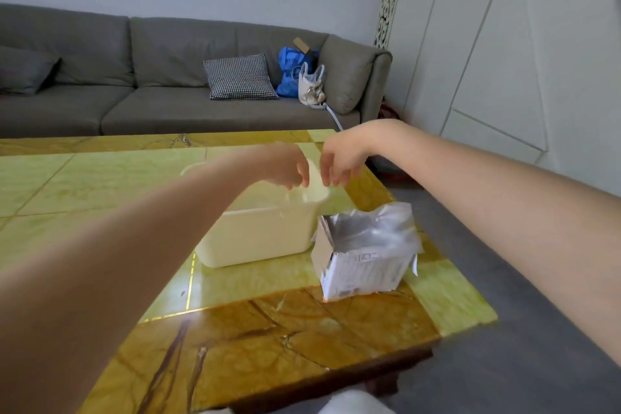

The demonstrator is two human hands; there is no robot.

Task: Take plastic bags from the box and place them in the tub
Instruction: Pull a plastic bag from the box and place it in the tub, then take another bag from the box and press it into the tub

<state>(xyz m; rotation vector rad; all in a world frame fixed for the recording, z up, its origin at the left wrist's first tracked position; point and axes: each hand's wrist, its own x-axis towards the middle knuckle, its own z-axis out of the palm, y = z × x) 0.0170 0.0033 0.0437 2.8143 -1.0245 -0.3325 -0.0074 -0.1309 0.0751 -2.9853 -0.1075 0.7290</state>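
While both arms reach over the table [302, 329]:
Left hand [289, 166]: above the tub [262, 235] — fingers curled, grip unclear.
Right hand [341, 161]: fingers loose, holding nothing.
Box [364, 265]: just beside tub — plastic bags [373, 228] inside.

No text can be read at this resolution. The torn white cardboard box with a silver foil lining [364, 270], standing on the green and amber marble-patterned table [100, 185], carries a pale rectangular printed label and several lines of small dark print on its near face; the characters are too blurred to make out. The blue plastic bag [289, 72] on the grey fabric sofa [151, 104] bears faint lighter markings, also unreadable. No brand, number or sign can be identified elsewhere.
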